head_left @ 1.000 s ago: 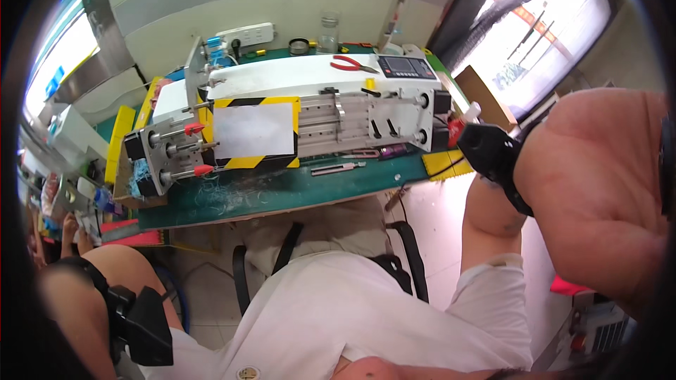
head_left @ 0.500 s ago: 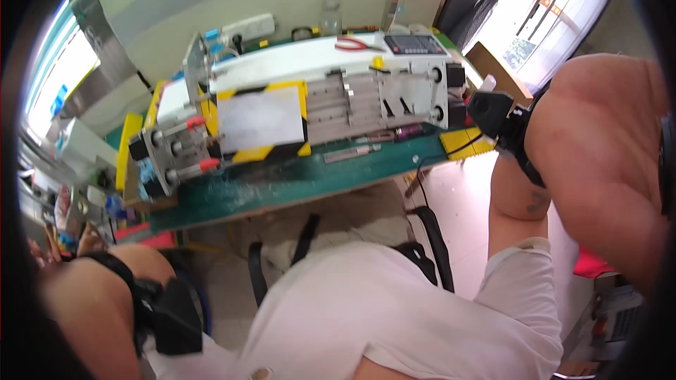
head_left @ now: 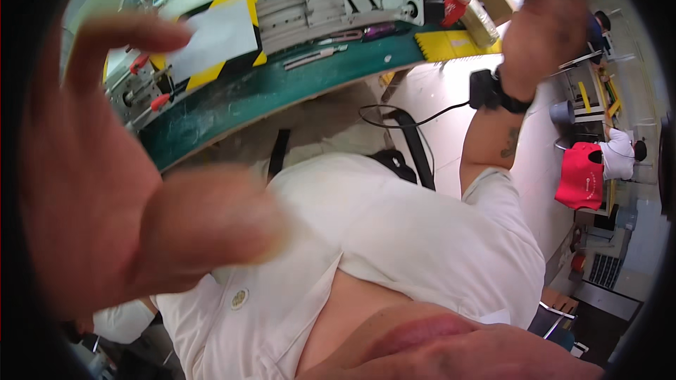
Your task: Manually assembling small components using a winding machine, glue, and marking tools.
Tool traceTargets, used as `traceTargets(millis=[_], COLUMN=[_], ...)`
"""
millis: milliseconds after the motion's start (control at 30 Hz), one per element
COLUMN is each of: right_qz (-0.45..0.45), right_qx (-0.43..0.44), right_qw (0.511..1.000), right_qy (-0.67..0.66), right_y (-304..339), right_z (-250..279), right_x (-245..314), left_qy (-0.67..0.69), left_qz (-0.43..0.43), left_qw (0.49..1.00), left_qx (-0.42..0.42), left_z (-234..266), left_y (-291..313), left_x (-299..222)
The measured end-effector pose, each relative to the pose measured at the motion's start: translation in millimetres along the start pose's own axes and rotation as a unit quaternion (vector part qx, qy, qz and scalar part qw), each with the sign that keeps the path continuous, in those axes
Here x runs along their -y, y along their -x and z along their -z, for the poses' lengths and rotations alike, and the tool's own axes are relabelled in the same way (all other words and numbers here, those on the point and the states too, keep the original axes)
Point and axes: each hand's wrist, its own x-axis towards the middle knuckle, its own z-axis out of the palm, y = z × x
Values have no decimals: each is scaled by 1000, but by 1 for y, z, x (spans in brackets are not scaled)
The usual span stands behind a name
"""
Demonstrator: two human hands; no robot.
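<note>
Close up on the left, my left hand (head_left: 84, 183) is raised with its fingers curved and thumb apart, holding nothing. It hides part of the bench and the left end of the rail machine (head_left: 303, 7). Beyond its fingertips lies a white sheet (head_left: 218, 35) on a plate edged in yellow and black stripes. My right hand (head_left: 546, 24) is lifted at the upper right, fingers bent and apart, with nothing visible in it. A black strapped device (head_left: 486, 90) with a cable sits at that wrist. Nearest to this hand are a red bottle (head_left: 458, 7) and a clear bottle (head_left: 482, 28).
On the green bench top (head_left: 239, 102) lie a slim silver tool (head_left: 313, 58), a purple-handled tool (head_left: 379, 30) and a yellow toothed sheet (head_left: 451, 46) at the right edge. A dark chair arm (head_left: 415, 144) stands below. Another person (head_left: 620, 155) is by a red chair back (head_left: 583, 176) at far right.
Both hands have come up into view, the left one close in front. The view has tilted down, so the bench sits higher and more of the room's right side shows.
</note>
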Motion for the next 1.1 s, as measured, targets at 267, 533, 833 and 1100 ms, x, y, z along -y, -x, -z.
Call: traceTargets(millis=[267,533,833,1100], right_qz=[201,341,272,286], right_qx=[-154,-176,-138,-209], right_qw=[960,908,948,881], right_qy=[-124,-169,-91,-315], right_y=[-35,-170,-183,-135], right_z=[-62,-66,-55,-190], right_x=[-48,-32,-5,-53], left_qy=[-185,-309,-302,-569], left_qz=[-72,-237,-235,-202], left_qw=[975,920,919,797], left_qx=[100,42,92,-14], left_z=[-174,-153,-113,-92], left_y=[-140,-198,-252,-161], left_x=[-41,-118,-120,-112])
